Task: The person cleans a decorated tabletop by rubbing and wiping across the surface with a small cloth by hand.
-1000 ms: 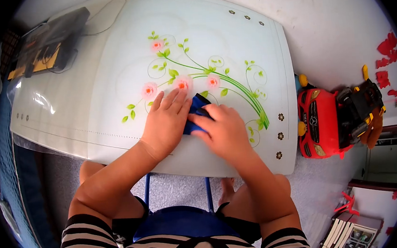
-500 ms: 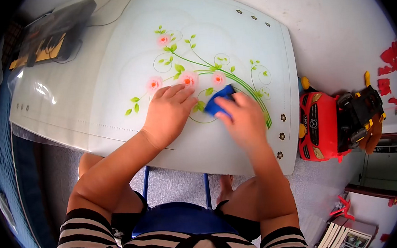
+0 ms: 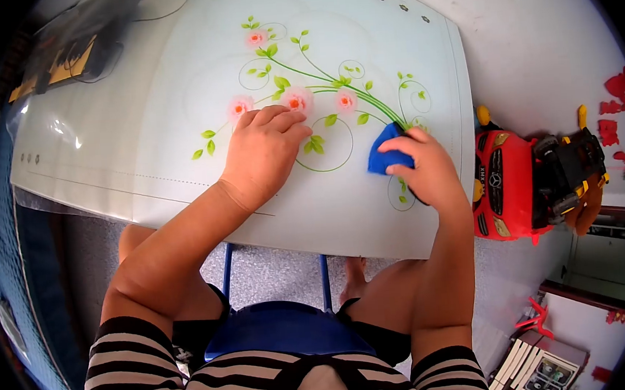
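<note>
A blue cloth (image 3: 384, 152) lies against the white tabletop (image 3: 328, 215), near the lower end of the printed green stems. My right hand (image 3: 426, 164) grips its right side between thumb and fingers. To the left, my left hand (image 3: 261, 153) rests palm down on the table just below the printed pink flowers (image 3: 295, 103), its fingers slightly bent and nothing seen in it. What is under that palm is hidden.
A keyboard instrument (image 3: 71, 63) under clear plastic sits at the table's far left. Beyond the right edge stand a red toy car (image 3: 506, 185) and a black toy vehicle (image 3: 570, 170). A blue chair (image 3: 285, 327) is below me.
My right hand has moved right with the blue cloth, away from my left hand, to the lower stems. My left hand has stayed near the pink flowers. The view has shifted slightly.
</note>
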`<state>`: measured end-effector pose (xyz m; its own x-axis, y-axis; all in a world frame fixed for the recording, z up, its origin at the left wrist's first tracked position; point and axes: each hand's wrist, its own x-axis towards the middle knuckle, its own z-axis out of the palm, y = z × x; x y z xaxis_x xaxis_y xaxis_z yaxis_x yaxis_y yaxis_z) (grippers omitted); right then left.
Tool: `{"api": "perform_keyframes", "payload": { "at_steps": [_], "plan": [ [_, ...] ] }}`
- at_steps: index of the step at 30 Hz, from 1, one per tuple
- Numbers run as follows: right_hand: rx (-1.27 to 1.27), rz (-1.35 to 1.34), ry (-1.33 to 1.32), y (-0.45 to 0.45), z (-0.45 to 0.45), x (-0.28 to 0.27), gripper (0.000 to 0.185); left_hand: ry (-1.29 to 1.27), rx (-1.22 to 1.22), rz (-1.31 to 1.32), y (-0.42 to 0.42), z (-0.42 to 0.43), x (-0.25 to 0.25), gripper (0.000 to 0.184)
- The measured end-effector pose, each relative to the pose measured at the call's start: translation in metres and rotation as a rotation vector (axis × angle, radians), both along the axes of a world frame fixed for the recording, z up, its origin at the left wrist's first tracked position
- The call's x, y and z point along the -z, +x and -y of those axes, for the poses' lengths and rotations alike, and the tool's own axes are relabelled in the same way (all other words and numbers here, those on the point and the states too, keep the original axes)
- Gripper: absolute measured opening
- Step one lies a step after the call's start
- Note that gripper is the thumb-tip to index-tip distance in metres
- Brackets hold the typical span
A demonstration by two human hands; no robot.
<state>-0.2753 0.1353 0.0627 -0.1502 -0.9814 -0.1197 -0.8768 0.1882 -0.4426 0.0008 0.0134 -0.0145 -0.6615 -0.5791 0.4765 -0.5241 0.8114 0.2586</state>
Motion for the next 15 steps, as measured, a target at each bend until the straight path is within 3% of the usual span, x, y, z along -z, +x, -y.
{"api": "perform_keyframes", "payload": {
  "at_steps": [2,4,6,9,12,14,15],
  "plan": [
    [-0.104,-0.008,0.010,0.014,-0.004,0.002,0.037,0.005,0.005,-0.007,-0.001,0.001,0.000,0.019],
    [-0.461,0.069,-0.105,0.047,-0.009,0.011,0.033,0.014,0.010,-0.007,0.000,0.001,0.002,0.019],
    [-0.639,0.114,-0.018,0.081,-0.021,0.011,0.030,-0.016,0.004,0.003,0.000,0.001,0.000,0.020],
    [-0.858,0.436,0.135,0.095,-0.033,0.015,0.038,0.001,0.005,0.000,0.000,0.000,-0.001,0.021],
    [-0.620,0.586,0.114,0.064,-0.021,0.004,0.037,0.011,0.018,-0.014,0.000,0.001,-0.003,0.020],
    [-0.267,0.283,-0.111,0.045,-0.016,-0.004,0.034,0.029,0.016,-0.017,0.000,0.001,-0.003,0.020],
    [-0.268,0.279,-0.112,0.035,-0.012,-0.002,0.034,0.045,0.017,-0.019,-0.001,0.001,-0.003,0.019]
  ]
}}
